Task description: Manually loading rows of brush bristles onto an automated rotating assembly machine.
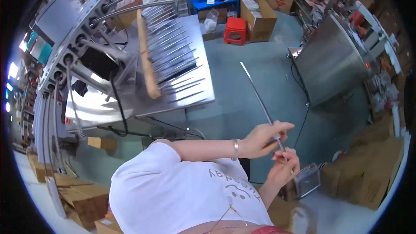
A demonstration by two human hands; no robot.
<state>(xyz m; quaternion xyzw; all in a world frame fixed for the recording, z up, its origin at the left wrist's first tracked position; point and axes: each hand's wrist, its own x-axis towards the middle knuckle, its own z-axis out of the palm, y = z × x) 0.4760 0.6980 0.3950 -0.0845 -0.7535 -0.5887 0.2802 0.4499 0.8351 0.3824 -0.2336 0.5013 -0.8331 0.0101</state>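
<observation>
Both the left hand (262,138) and the right hand (284,167) are pinching the long thin silver metal rod (260,99) at its lower end. It is looking stiff, light and slippery, so gripping low suits it.

White short-sleeved T-shirt (173,190) with grey print, thin silver bracelet (235,148), fine neck chain (232,211).

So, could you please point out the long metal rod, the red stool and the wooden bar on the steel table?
long metal rod (256,94), head view, middle of its bare shaft.
red stool (235,24), head view, its seat top.
wooden bar (145,56), head view, middle of its length.
</observation>
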